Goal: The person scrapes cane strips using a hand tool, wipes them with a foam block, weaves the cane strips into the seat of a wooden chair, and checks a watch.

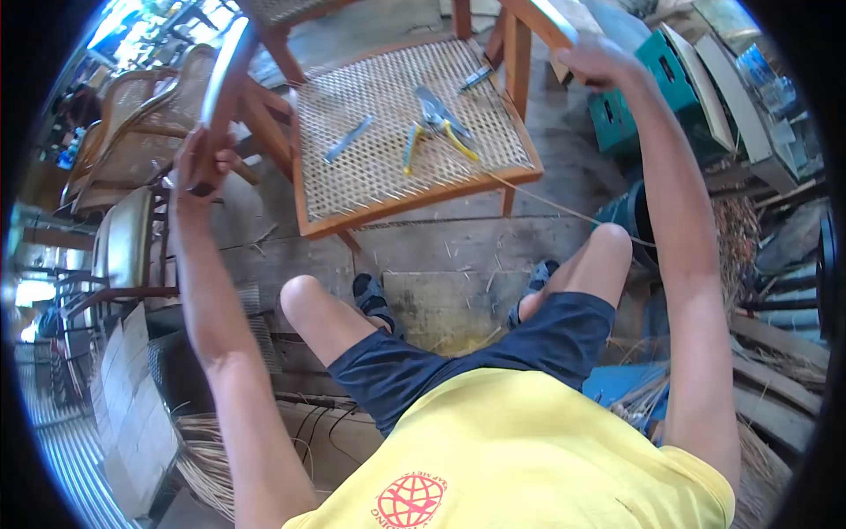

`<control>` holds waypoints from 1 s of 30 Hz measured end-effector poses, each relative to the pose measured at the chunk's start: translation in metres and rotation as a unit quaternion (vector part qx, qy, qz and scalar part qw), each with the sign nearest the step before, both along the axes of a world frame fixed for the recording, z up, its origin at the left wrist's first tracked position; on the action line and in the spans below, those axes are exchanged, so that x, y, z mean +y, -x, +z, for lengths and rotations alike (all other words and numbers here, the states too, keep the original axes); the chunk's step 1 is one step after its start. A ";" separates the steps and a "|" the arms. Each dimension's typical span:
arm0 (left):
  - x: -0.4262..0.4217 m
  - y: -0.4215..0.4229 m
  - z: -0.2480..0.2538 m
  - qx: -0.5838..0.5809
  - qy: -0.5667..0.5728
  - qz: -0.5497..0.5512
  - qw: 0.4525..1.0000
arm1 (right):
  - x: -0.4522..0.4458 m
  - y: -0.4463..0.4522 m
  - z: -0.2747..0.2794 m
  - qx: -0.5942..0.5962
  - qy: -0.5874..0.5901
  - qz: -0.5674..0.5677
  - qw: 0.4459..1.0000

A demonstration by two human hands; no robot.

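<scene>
A wooden chair with a woven cane seat [388, 167] stands in front of my knees. My left hand [207, 160] is wrapped round the end of the chair's left armrest [229, 79]. At the upper right, my right hand [599, 63] is closed at the end of the right armrest [542, 22]; its fingers are partly blurred. Yellow-handled pliers [443, 128] lie on the seat, partly over another metal tool. A flat metal strip [349, 139] rests on the seat's left part, and a small tool [476, 78] lies near its back right corner.
Cane-backed chairs [145, 115] stand at the left. Green crates [670, 84] are at the upper right, with a dark green bucket [630, 220] by my right knee. A cane strand [564, 208] runs from the seat towards the bucket. Bundles of strands [207, 450] lie at lower left.
</scene>
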State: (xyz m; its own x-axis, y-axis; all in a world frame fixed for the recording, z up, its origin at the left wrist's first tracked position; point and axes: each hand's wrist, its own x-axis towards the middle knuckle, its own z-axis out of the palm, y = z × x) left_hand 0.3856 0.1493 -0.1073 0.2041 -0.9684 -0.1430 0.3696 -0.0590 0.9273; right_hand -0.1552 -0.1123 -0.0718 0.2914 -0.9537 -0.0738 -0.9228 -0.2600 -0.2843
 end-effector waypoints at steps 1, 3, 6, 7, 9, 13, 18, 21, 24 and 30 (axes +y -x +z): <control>0.000 0.000 0.012 -0.087 -0.060 0.043 0.993 | 0.001 -0.004 -0.002 0.009 0.013 -0.008 1.000; -0.010 -0.006 0.028 -0.237 -0.129 0.054 0.961 | 0.005 -0.027 0.050 0.087 -0.235 -0.027 0.968; -0.034 -0.039 0.035 -0.314 -0.207 0.044 0.925 | -0.034 -0.021 -0.004 -0.107 -0.028 0.001 0.994; -0.036 -0.031 0.037 -0.380 -0.253 0.060 0.888 | -0.029 -0.022 -0.003 -0.164 0.006 0.074 0.984; -0.040 -0.042 0.008 -0.590 -0.125 0.014 0.797 | -0.063 -0.021 0.005 0.025 0.062 0.067 0.995; -0.042 0.027 0.046 -0.652 -0.216 0.074 0.723 | -0.036 -0.021 -0.017 -0.236 -0.033 0.026 0.971; -0.043 0.038 0.053 -0.741 -0.257 0.080 0.616 | -0.029 -0.033 -0.021 -0.224 0.030 0.012 0.974; -0.005 0.011 0.028 -0.535 -0.310 0.203 0.759 | -0.030 -0.030 -0.008 -0.233 -0.059 -0.036 0.970; -0.026 0.035 0.034 -0.507 -0.262 0.240 0.785 | -0.039 -0.030 -0.005 -0.133 0.006 0.011 0.991; -0.047 0.053 0.050 -0.598 -0.244 0.193 0.738 | -0.039 -0.034 0.010 -0.236 -0.061 -0.059 0.968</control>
State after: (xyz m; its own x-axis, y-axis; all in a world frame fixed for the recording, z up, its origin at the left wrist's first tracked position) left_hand 0.3327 0.1021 -0.0577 0.7148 -0.6975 0.0502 -0.6202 -0.5992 0.5062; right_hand -0.1210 -0.1516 -0.0621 0.2097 -0.9751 -0.0728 -0.7044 -0.0990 -0.7028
